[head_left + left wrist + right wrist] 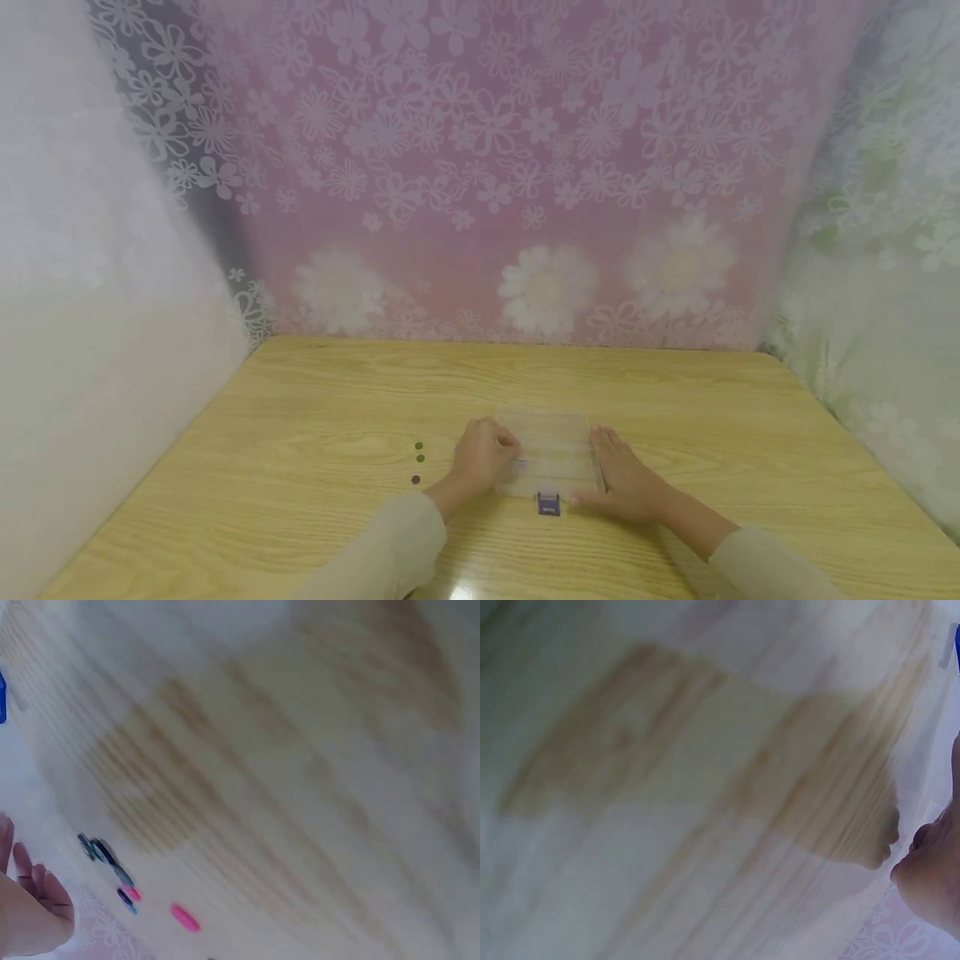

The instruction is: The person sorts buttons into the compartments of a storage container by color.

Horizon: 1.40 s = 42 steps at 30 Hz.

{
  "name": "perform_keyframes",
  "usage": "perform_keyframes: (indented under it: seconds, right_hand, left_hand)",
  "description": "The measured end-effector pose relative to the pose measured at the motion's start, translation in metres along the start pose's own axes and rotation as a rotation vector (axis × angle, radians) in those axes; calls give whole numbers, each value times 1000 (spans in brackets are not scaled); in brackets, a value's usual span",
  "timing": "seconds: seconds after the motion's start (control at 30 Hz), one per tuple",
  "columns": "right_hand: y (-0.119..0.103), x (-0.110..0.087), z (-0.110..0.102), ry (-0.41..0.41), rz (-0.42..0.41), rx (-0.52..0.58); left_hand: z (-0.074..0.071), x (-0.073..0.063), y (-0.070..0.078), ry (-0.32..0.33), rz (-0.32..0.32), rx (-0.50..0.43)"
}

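A clear plastic box [551, 437] with a blue latch [549, 504] lies on the table in the head view. My left hand [480, 454] is at the box's left side with its fingers bent over the edge; whether they pinch anything is hidden. A small blue spot [523, 462] shows by those fingertips. My right hand [630, 483] rests along the box's right side, fingers straight, thumb at the front edge. In the left wrist view, the left hand [34, 907] appears at the lower left; the right wrist view catches part of the right hand [934, 870].
Two green discs [419, 452] and a dark red disc [416, 479] lie left of the left hand. Seen from the left wrist, a pink disc [185, 917] lies near several dark ones [105, 853]. A flowered curtain [525, 167] borders the wooden table [337, 392] at the back.
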State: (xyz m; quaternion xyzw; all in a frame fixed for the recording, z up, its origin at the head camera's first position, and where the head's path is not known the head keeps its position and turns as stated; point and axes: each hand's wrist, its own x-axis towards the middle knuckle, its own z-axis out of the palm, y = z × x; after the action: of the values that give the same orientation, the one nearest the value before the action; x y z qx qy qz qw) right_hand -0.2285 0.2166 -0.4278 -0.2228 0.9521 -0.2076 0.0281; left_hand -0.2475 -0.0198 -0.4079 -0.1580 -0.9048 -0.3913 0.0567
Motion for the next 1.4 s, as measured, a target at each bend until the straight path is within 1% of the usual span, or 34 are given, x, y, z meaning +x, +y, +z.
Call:
perform_keyframes:
  seconds: [0.07,0.13,0.27,0.47,0.6,0.73,0.83,1.0,1.23,1.4]
  right_hand:
    - [-1,0,0,3,0,-1]
    - [0,1,0,5,0,-7]
    - [0,1,0,8,-5,-19]
    - [1,0,1,-4,1,-9]
    - [0,0,-1,8,-4,-14]
    - [0,-1,-1,6,-3,-5]
    - [1,-1,0,-4,1,7]
    - [2,-1,1,-8,-3,16]
    - [1,-1,0,-8,1,12]
    - [1,-1,0,-7,-2,4]
  left_hand:
    - [-3,0,-2,3,14,-20]
    - [-7,1,-5,3,45,-25]
    - [-16,1,-10,8,111,1]
    - [-27,-2,-21,23,133,18]
    - [-32,-3,-29,31,111,-9]
    - [-38,-6,-36,30,55,-52]
    - [-40,-7,-42,28,37,-72]
    - [-42,-7,-51,35,65,-72]
    - [-44,-9,-59,26,101,-34]
    - [-46,-10,-63,0,92,-26]
